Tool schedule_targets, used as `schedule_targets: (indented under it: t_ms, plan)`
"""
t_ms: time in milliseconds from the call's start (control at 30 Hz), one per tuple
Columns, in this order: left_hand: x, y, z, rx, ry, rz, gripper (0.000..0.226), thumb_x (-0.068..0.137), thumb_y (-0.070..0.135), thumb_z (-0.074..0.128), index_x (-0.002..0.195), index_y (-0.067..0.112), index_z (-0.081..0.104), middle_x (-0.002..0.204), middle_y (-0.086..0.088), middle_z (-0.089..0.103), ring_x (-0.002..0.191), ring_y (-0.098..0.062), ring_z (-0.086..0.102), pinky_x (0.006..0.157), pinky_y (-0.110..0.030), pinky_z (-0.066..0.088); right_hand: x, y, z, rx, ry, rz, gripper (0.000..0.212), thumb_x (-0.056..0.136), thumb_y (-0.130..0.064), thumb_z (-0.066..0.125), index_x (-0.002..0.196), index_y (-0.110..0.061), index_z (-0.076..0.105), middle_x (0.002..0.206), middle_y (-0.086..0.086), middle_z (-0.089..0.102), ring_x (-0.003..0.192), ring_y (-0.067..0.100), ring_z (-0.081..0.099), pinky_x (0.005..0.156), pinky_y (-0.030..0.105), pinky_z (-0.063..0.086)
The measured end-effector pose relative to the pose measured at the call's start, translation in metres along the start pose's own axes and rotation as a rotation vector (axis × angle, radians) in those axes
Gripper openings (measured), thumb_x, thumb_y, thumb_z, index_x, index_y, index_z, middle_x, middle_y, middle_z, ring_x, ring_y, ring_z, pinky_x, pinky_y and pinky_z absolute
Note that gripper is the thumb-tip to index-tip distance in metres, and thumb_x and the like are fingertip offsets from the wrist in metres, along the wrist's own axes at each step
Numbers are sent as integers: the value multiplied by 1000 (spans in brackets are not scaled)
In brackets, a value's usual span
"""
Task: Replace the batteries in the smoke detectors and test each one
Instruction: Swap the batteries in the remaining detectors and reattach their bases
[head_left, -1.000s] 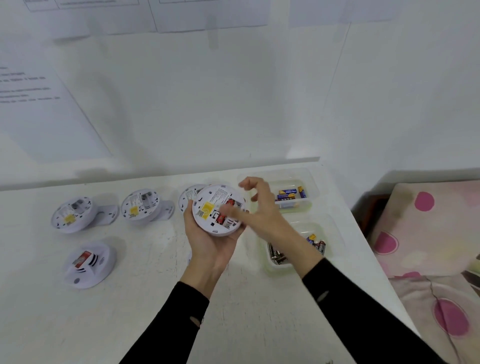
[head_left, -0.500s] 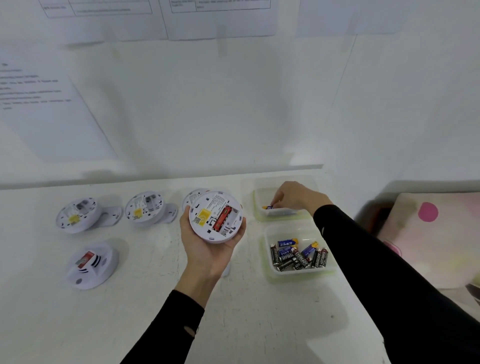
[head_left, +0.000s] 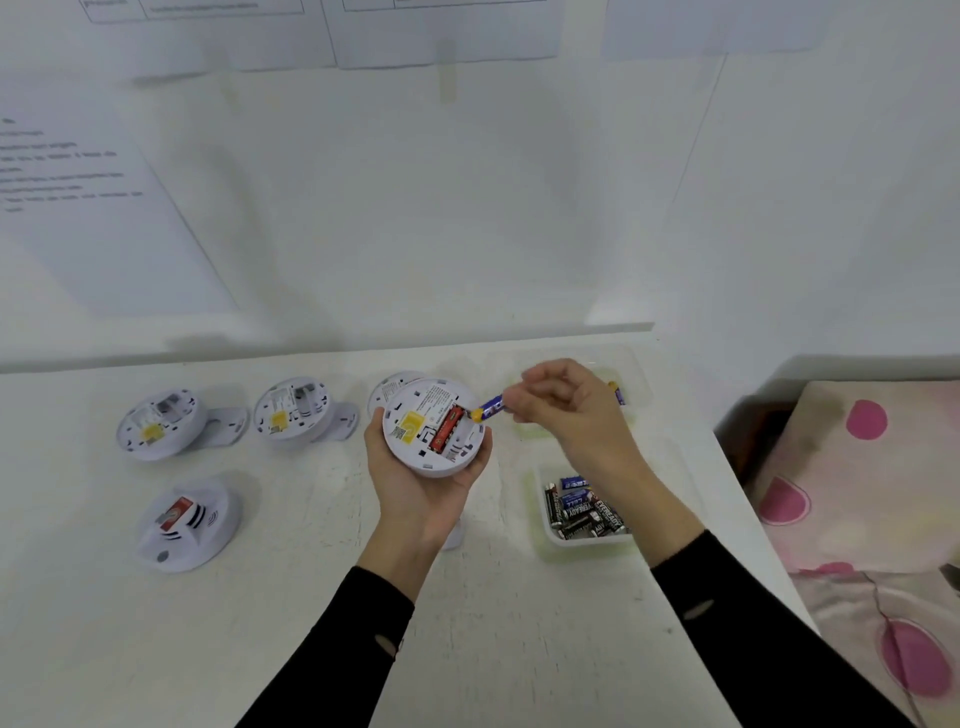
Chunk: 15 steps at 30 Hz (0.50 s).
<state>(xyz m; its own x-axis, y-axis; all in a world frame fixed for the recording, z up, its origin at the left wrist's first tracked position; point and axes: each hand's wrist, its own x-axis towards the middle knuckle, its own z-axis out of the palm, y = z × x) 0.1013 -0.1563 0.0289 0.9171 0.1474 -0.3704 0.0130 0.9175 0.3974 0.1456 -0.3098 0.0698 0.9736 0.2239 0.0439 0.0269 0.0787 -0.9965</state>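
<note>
One detector (head_left: 422, 431) gripped in left hand (head_left: 422, 496); four other detectors (head_left: 161, 423) on table (head_left: 260, 634); right hand (head_left: 569, 410) pinches one battery (head_left: 491, 408).

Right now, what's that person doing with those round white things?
The person is changing smoke detector batteries. Their left hand holds one detector back up, with a red battery in its open slot. Their right hand pinches a blue-and-yellow battery, tip at the detector's edge. On the table lie other detectors.
</note>
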Motion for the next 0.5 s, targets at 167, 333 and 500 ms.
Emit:
schedule_targets:
  t_ms: [167,333,500]
  plan:
    - [-1,-7,2,55,-28,-9,60,94,58,43,130,14,60,115,-16,68,101,-32,63,84,-44,55,-18,8,17,-100,77,-70,8,78,-13,78,83,-8,73,76,1,73,70,10,67,70,23,55]
    - [-3,-8,3,98,-57,-5,58,95,57,40,133,16,58,115,-15,69,102,-32,64,84,-44,56,-17,13,21,-204,86,-144,5,85,-17,73,90,-17,74,84,-7,73,80,5,67,72,16,52]
    - [-3,-6,2,68,-54,1,56,94,56,44,130,18,60,122,-15,65,112,-35,58,81,-46,56,-11,7,21,-24,178,-77,12,98,-20,55,102,-21,65,96,0,68,87,17,71,78,24,56]
